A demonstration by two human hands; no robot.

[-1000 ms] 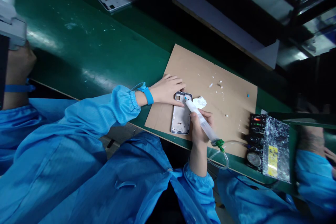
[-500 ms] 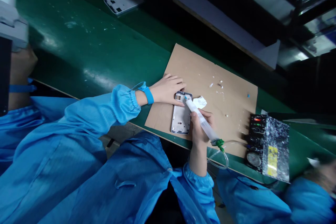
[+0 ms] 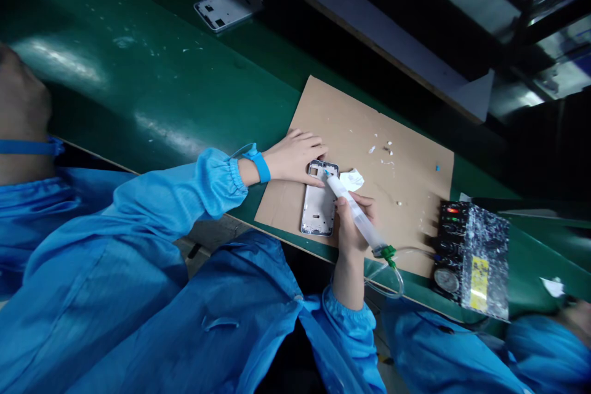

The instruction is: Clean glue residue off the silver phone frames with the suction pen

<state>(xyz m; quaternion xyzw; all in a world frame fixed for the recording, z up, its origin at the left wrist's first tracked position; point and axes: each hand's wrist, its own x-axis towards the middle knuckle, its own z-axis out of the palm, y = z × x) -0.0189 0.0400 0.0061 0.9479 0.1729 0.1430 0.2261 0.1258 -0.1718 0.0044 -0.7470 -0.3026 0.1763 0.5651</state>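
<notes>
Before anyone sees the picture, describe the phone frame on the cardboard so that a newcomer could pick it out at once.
On the green table lies a brown cardboard sheet. Near its front edge, between the person's left hand and right hand, is a pale, rectangular phone frame. Unlike the similar frame off the cardboard, it has a syringe's blue tip at its far end.

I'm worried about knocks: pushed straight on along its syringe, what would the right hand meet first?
Likely the phone frame, with the blue tip of the syringe leading the right hand; depth is unclear, so tip and frame may be touching.
</notes>
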